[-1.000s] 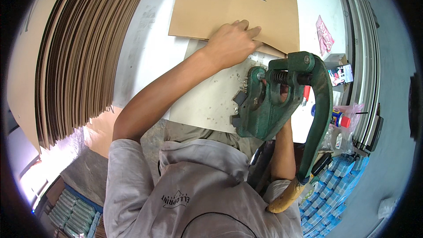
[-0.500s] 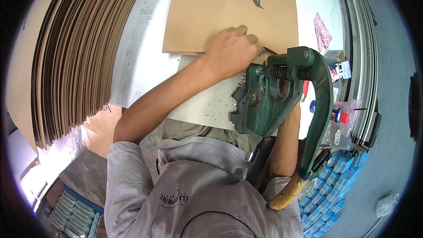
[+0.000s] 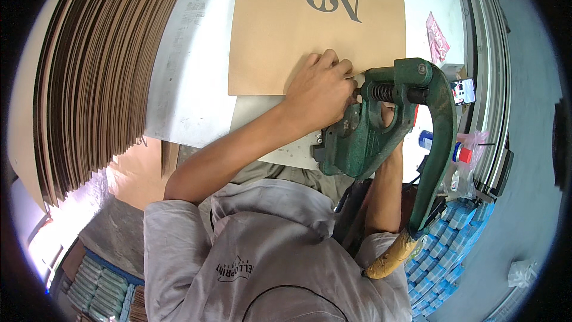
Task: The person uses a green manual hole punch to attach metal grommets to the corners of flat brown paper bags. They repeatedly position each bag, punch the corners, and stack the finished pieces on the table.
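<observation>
A flat brown paper bag (image 3: 274, 42) with a black logo lies on the white table, its near edge reaching the head of a green hand-lever press (image 3: 363, 149). My left hand (image 3: 322, 89) is closed at the bag's near right corner, fingers curled and knuckles up, right beside the press's spring and punch. What lies under those fingers is hidden. Behind the press is my right hand (image 3: 388, 113); only a bit of it shows through the frame's opening, and its fingers are mostly hidden. The lever's yellow-wrapped handle (image 3: 390, 257) hangs down by my right upper arm.
A tall row of brown cardboard-like sheets (image 3: 101, 83) stands at the left. On the right are a pink cloth-like piece (image 3: 437, 39), a phone (image 3: 463, 91), a blue can with a red cap (image 3: 465, 154), and blue-wrapped packs (image 3: 444, 250) below.
The bag has slid toward me and slightly right, its near edge now closer to the press. My left hand has moved a little nearer with it. A bit of my right hand now shows through the press.
</observation>
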Demonstrator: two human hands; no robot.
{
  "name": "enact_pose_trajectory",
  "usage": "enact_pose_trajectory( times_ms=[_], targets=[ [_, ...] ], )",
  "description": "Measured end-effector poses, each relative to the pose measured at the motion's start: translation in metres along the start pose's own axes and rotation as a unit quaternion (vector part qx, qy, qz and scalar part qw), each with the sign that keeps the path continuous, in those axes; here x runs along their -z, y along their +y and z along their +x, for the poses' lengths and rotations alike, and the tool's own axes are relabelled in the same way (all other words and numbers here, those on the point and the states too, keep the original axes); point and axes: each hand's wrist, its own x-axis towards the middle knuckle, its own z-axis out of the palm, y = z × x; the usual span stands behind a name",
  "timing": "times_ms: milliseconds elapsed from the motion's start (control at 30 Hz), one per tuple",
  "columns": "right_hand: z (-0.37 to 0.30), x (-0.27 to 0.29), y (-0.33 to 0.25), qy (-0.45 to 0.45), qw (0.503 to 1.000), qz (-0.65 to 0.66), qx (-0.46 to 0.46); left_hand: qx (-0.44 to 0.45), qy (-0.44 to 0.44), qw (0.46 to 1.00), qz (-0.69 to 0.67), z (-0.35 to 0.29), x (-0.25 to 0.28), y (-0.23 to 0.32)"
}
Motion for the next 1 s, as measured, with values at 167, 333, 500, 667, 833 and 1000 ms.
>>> enact_pose_trajectory(
  times_ms=[167, 333, 500, 667, 833, 1000],
  targets=[
    [-0.007, 0.036, 0.018, -0.025, 0.997, -0.072, -0.027, 0.004, -0.007, 1.0, 0.005, 0.0, -0.001, 0.004],
    [-0.109, 0.075, -0.109, 0.103, 0.902, -0.279, 0.312, 0.015, -0.005, 1.0, 0.0, -0.001, -0.002, 0.001],
    [-0.16, 0.043, -0.079, -0.185, 0.743, -0.525, 0.373, -0.018, 0.001, 1.0, -0.02, 0.0, -0.002, 0.003],
    [-0.151, 0.069, -0.129, -0.266, 0.853, -0.32, 0.314, -0.107, -0.012, 0.992, 0.067, -0.011, 0.01, -0.012],
    [-0.107, 0.071, -0.095, 0.031, 0.946, 0.002, 0.323, -0.113, 0.015, 0.98, 0.165, 0.008, 0.007, -0.036],
    [-0.029, 0.087, -0.002, 0.052, 0.944, -0.305, 0.112, -0.097, -0.021, 0.968, 0.23, -0.013, 0.024, -0.03]
  ],
)
